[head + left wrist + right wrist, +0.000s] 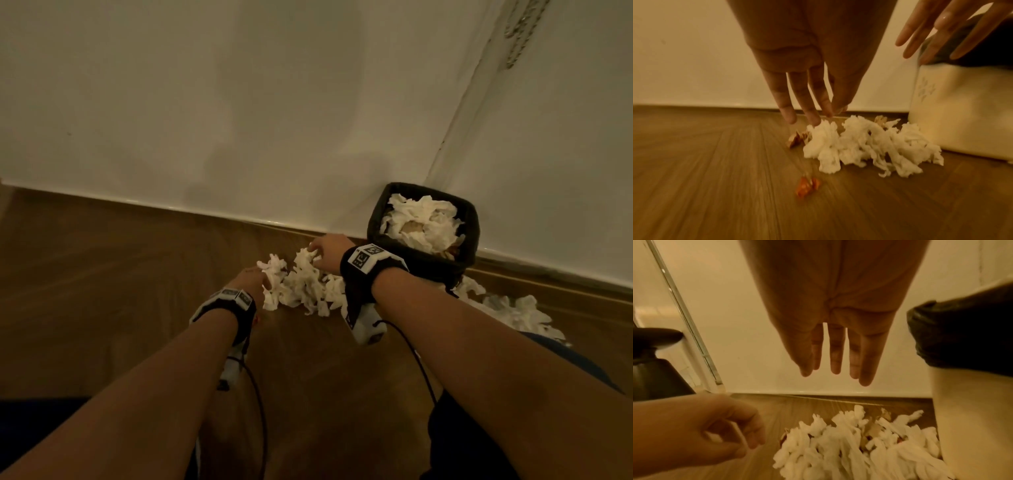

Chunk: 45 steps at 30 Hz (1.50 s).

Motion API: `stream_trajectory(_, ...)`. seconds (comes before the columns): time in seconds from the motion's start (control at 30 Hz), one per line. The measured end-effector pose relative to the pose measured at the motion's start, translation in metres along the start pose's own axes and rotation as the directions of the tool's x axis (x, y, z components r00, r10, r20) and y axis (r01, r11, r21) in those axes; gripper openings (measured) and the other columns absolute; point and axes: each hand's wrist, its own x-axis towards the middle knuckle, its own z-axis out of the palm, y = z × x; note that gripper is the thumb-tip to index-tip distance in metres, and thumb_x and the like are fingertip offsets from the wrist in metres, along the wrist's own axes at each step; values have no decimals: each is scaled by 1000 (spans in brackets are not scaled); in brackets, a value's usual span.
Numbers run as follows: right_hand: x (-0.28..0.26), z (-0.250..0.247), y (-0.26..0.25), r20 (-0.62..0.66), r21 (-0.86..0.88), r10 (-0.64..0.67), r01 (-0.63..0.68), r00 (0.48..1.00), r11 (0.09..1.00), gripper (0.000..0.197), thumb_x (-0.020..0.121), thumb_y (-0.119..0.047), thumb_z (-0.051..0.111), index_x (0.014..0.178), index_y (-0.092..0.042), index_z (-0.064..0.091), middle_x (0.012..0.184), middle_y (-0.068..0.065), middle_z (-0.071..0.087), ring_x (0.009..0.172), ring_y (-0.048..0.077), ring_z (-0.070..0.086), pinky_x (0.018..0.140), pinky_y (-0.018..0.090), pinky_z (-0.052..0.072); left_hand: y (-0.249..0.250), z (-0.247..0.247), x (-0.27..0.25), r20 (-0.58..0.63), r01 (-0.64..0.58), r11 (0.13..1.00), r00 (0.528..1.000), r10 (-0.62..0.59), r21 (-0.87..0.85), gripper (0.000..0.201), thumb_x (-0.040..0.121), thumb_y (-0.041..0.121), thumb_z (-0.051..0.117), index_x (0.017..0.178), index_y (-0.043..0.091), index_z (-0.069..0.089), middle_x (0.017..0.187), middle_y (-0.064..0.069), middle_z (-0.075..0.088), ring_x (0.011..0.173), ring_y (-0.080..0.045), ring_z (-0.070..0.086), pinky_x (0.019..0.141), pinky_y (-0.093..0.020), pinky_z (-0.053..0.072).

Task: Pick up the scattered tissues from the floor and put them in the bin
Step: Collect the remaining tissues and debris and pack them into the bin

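A pile of crumpled white tissues (303,286) (859,146) (849,447) lies on the wooden floor just left of the bin (380,219), which has a black liner and is heaped with tissues. In the wrist views the bin (962,121) (972,418) shows a white side. My left hand (255,277) (813,116) reaches down with straight fingers, its tips touching the pile's left edge. My right hand (322,248) (836,374) hovers over the pile's far side, fingers straight, holding nothing. More tissues (507,305) lie right of my right forearm.
A white wall (239,102) with a skirting line runs just behind the pile and bin. A small red-orange scrap (807,186) lies on the floor near the pile. A glass panel edge (684,321) and a dark object (653,373) stand to the left.
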Motion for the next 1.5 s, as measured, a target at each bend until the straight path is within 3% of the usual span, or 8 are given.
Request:
stream_trajectory(0.17, 30, 26, 15, 81, -54, 66, -62, 995, 997, 43, 92, -20, 56, 134, -16, 49, 135, 5, 52, 119, 23, 52, 94, 28, 43, -18, 54, 15, 15, 67, 993, 998, -65, -95, 36, 90, 15, 52, 125, 23, 50, 135, -8, 37, 111, -26, 53, 92, -35, 48)
stream_trajectory(0.4, 60, 49, 28, 114, -68, 113, -105, 987, 992, 39, 93, -17, 52, 132, -16, 52, 134, 6, 53, 119, 24, 52, 96, 31, 44, -38, 106, 28, 18, 100, 988, 995, -98, -120, 44, 91, 31, 54, 133, 32, 41, 139, -4, 28, 125, -32, 36, 101, -44, 41)
stream_trajectory(0.6, 61, 81, 41, 93, -78, 211, -204, 973, 976, 32, 94, -18, 50, 124, -12, 59, 130, 13, 53, 116, 30, 52, 96, 36, 46, -33, 115, 31, 51, 83, 991, 996, -78, -102, 26, 91, 17, 53, 117, 12, 52, 124, -13, 41, 110, -32, 49, 93, -36, 44)
stream_trajectory(0.8, 44, 136, 51, -117, 232, 452, -419, 884, 878, 68, 80, -35, 69, 135, -17, 33, 144, 13, 22, 132, 38, 27, 105, 48, 36, -18, 114, 29, 7, 170, 958, 985, -173, -230, 30, 97, 9, 35, 126, 6, 43, 131, -16, 38, 108, -33, 51, 84, -32, 40)
stream_trajectory(0.9, 39, 153, 50, -58, 324, 518, -475, 853, 818, 82, 72, -44, 75, 137, -25, 28, 149, 9, 11, 135, 41, 18, 104, 49, 33, -11, 114, 28, -3, 145, 950, 988, -152, -275, 27, 96, 7, 31, 120, 7, 44, 124, -17, 44, 105, -33, 52, 86, -36, 42)
stream_trajectory(1.13, 38, 172, 46, -31, -12, 392, -392, 920, 920, 80, 73, -64, 63, 139, -35, 27, 150, 7, 8, 136, 45, 12, 100, 51, 37, -7, 124, 25, -26, 58, 953, 997, -68, -297, 30, 92, -2, 32, 115, 9, 47, 118, -15, 52, 104, -28, 52, 86, -34, 42)
stream_trajectory(1.3, 39, 173, 42, 85, -60, 403, -399, 911, 915, 63, 81, -42, 66, 135, -27, 37, 151, 10, 5, 134, 42, 25, 98, 46, 42, -8, 127, 25, -31, 38, 958, 998, -48, -284, 29, 93, 1, 32, 115, 10, 48, 118, -14, 51, 104, -28, 52, 84, -33, 40)
stream_trajectory(1.5, 47, 156, 39, 155, 13, 405, -412, 901, 911, 35, 99, -12, 41, 131, -3, 49, 138, 18, 44, 123, 32, 47, 99, 36, 41, -6, 125, 26, -26, 32, 953, 999, -42, -300, 29, 92, 2, 33, 113, 12, 49, 115, -12, 51, 101, -26, 52, 81, -30, 40)
